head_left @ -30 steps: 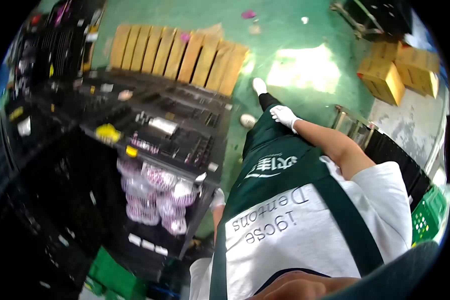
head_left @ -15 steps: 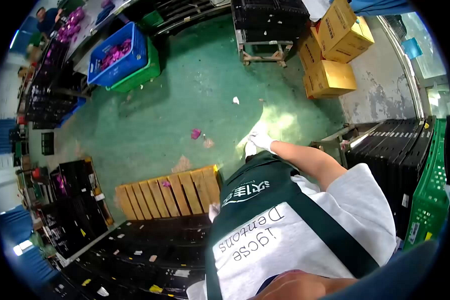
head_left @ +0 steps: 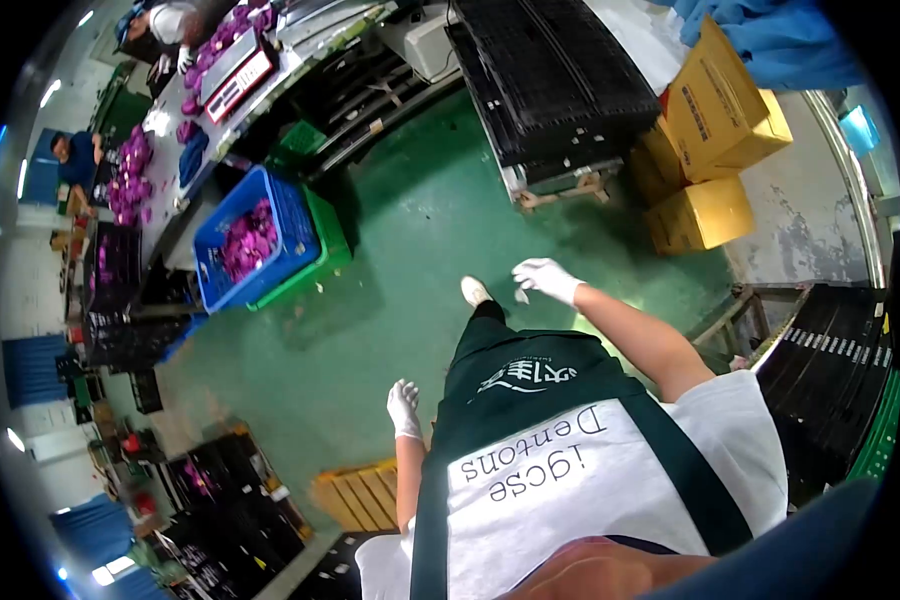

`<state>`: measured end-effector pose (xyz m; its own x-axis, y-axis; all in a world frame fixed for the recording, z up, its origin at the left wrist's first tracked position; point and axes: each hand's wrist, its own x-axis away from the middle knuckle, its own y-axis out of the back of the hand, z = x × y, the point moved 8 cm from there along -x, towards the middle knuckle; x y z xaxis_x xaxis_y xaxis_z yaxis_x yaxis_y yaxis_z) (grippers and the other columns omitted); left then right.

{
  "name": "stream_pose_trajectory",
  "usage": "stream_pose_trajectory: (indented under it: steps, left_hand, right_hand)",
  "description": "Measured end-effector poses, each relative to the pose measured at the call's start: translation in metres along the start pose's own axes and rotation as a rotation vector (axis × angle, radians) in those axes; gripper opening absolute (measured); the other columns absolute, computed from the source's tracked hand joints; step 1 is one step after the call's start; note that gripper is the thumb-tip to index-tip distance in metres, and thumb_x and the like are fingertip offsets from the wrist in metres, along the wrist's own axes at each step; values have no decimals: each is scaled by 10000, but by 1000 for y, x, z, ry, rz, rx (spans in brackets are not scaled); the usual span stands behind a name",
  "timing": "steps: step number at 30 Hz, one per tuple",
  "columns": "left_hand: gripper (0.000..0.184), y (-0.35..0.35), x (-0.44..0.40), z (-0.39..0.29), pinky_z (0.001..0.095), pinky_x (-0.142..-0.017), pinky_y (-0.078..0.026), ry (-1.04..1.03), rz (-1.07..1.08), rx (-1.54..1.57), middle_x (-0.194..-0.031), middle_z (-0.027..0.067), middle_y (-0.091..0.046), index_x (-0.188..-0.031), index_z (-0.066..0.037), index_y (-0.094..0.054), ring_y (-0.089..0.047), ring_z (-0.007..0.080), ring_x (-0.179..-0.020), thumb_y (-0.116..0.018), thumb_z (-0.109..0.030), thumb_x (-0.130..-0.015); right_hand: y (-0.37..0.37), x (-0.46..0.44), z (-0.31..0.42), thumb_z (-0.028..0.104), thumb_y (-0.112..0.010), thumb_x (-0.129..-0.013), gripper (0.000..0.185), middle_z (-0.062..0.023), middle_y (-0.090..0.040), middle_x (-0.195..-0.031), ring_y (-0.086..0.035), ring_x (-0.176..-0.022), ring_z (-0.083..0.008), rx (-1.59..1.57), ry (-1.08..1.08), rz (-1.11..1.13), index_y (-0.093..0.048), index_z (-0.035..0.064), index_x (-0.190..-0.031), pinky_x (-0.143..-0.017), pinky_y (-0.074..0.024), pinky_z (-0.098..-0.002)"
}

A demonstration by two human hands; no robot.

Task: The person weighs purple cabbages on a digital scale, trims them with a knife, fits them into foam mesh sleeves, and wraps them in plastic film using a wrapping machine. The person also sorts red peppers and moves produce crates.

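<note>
My left hand [head_left: 403, 408], in a white glove, hangs beside my dark green apron [head_left: 530, 370]. Its fingers are loosely bent and somewhat apart, with nothing visible in them. My right hand [head_left: 548, 280], also gloved in white, is held out ahead on the right. Its fingers are slightly curled and apart, and I see nothing held. Just below its fingertips a small white scrap [head_left: 521, 296] appears to lie on the green floor [head_left: 390, 240]. Between the two hands a white shoe [head_left: 475, 291] steps forward. Neither hand touches any object.
A blue crate [head_left: 210, 270] of purple pieces rests on a green crate [head_left: 332, 240]. Black trays [head_left: 560, 80] are stacked ahead, with cardboard boxes [head_left: 710, 215] to their right. Two people work by the long table [head_left: 295, 45]. A wooden pallet [head_left: 360, 497] lies behind left.
I have moved forward, so the tray stack and crates appear nearer and the pallet slips back. My left hand has swung into full view; my right hand has shifted slightly right.
</note>
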<state>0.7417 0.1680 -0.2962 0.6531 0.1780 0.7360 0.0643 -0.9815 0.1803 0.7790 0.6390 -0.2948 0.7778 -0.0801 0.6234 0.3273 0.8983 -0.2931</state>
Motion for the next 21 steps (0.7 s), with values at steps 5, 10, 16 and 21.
stream_pose_trajectory:
  steps: [5, 10, 16, 21]
  left_hand:
    - [279, -152, -82, -210, 243, -722, -479, -257, 185, -156, -942, 51, -653, -1141, -44, -613, -608, 125, -845, -550, -252, -965]
    - [333, -363, -80, -367, 261, -811, -485, -501, 538, -443, -987, 65, -658, -1179, -17, -612, -612, 118, -861, -551, -283, -987]
    - [291, -574, -54, -421, 285, -876, -475, -722, 980, -719, -1041, 80, -658, -1172, -24, -611, -616, 159, -939, -538, -240, -990]
    - [296, -655, -43, -424, 322, -877, -493, -788, 1157, -1096, -1080, 147, -659, -1172, -34, -619, -649, 238, -975, -578, -238, -960]
  right_hand:
    - [100, -72, 80, 121, -610, -912, 183, -73, -680, -931, -640, -797, -149, -175, 197, -277, -657, -15, -1026, -709, -525, -272]
    - [179, -72, 194, 267, -553, -958, 285, -19, -690, -946, -618, -757, -80, -164, 325, -592, -661, 46, -1102, -652, -454, -227]
    - [318, -145, 310, 291, -516, -973, 318, -69, -702, -982, -657, -826, -171, 49, 521, -899, -660, 39, -1104, -766, -495, -292]
    - [351, -219, 361, 334, -565, -906, 406, -157, -649, -1143, -604, -1074, -330, 626, 174, -1122, -573, 59, -1204, -918, -478, -434]
